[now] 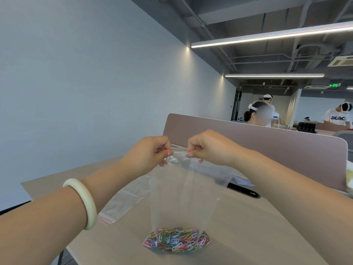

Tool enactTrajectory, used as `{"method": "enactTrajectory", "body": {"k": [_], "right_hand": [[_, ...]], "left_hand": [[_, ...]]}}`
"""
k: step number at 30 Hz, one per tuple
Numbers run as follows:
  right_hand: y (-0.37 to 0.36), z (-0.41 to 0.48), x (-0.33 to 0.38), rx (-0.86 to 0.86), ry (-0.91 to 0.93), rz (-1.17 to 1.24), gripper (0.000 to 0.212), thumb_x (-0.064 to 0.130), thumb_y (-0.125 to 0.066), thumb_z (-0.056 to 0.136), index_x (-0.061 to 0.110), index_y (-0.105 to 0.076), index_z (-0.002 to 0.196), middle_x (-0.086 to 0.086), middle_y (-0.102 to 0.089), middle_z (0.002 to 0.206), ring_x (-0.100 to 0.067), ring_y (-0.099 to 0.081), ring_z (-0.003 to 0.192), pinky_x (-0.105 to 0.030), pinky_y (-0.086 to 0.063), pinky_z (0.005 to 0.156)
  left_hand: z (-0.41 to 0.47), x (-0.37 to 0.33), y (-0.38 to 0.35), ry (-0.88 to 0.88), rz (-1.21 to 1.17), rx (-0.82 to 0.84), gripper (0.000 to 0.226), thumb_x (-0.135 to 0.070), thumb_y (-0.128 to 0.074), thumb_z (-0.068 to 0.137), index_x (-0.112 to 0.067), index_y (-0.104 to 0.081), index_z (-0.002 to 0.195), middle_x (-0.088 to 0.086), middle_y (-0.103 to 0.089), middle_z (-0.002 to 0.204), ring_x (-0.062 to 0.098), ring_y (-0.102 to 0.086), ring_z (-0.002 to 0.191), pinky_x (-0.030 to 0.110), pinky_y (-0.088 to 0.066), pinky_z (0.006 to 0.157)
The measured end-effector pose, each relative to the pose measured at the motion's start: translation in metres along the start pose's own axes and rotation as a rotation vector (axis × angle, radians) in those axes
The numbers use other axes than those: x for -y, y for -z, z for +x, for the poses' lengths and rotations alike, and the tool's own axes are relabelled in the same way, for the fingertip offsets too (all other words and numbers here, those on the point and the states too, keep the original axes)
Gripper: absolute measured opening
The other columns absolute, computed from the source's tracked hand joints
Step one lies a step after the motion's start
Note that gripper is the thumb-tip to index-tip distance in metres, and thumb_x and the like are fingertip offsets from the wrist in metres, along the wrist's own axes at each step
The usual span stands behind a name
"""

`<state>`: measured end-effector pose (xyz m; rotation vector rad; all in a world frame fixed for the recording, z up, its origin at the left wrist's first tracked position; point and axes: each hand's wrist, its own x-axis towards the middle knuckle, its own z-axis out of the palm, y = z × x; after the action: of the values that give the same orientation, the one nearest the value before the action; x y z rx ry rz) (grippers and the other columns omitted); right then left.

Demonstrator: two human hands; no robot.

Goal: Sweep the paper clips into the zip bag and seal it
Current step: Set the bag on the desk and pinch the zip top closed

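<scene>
A clear zip bag (183, 192) hangs upright above the desk, its bottom resting on the surface. Coloured paper clips (176, 240) lie heaped inside the bottom of the bag. My left hand (150, 153) pinches the left end of the bag's red zip strip (178, 149). My right hand (206, 146) pinches the strip's right end. The two hands are close together, a short stretch of red strip showing between them. A white bangle (84, 201) sits on my left wrist.
More clear zip bags (126, 197) lie flat on the beige desk (248, 226) to the left. A mauve divider panel (267, 148) closes the desk's far side, with a black cable slot (243, 189) before it. Several people stand or sit beyond the divider.
</scene>
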<state>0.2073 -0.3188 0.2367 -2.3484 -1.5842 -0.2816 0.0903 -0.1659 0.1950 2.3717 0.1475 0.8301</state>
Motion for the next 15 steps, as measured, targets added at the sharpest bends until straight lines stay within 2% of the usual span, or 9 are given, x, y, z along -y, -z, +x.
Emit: {"method": "enactTrajectory", "body": {"k": [4,7,11,13,15], "right_hand": [[0.003,-0.002,-0.005,0.039,-0.004,0.034,0.010,0.024,-0.063,0.085,0.017,-0.065,0.079,0.008,-0.063,0.065,-0.010,-0.061,0.068,-0.028,-0.046,0.068],[0.008,-0.007,-0.013,0.056,-0.027,0.041,0.008,0.021,-0.062,0.086,0.017,-0.068,0.082,0.005,-0.070,0.074,-0.009,-0.064,0.073,-0.021,-0.047,0.069],[0.000,-0.009,-0.020,0.056,-0.038,-0.011,0.014,0.018,-0.059,0.087,0.023,-0.064,0.075,0.014,-0.064,0.063,0.003,-0.058,0.061,-0.022,-0.043,0.064],[0.002,-0.011,-0.024,0.043,-0.058,0.020,0.014,0.020,-0.060,0.086,0.026,-0.065,0.075,0.009,-0.069,0.068,-0.002,-0.060,0.067,-0.024,-0.045,0.071],[0.009,-0.017,-0.029,0.056,-0.075,0.017,0.009,0.021,-0.062,0.085,0.026,-0.065,0.078,0.007,-0.070,0.073,-0.004,-0.060,0.069,-0.024,-0.044,0.070]], "left_hand": [[0.001,0.000,-0.001,0.012,-0.020,-0.014,0.022,-0.013,-0.057,0.089,-0.017,-0.054,0.068,-0.001,-0.063,0.064,0.023,-0.071,0.069,0.030,-0.052,0.072],[0.001,0.002,0.000,0.020,-0.041,-0.015,0.021,-0.013,-0.057,0.089,-0.015,-0.055,0.069,0.001,-0.065,0.065,0.025,-0.071,0.071,0.032,-0.053,0.074],[0.001,0.000,-0.007,0.005,-0.004,0.007,0.020,-0.013,-0.057,0.089,-0.016,-0.055,0.069,0.000,-0.064,0.065,0.020,-0.071,0.068,0.032,-0.053,0.074],[0.001,0.001,-0.009,0.006,-0.009,0.003,0.022,-0.013,-0.057,0.089,-0.017,-0.055,0.068,0.000,-0.065,0.064,0.017,-0.070,0.066,0.030,-0.053,0.073],[0.003,0.002,-0.007,0.009,-0.019,-0.010,0.020,-0.013,-0.057,0.089,-0.015,-0.056,0.070,0.000,-0.066,0.064,0.007,-0.067,0.058,0.026,-0.052,0.069]]}}
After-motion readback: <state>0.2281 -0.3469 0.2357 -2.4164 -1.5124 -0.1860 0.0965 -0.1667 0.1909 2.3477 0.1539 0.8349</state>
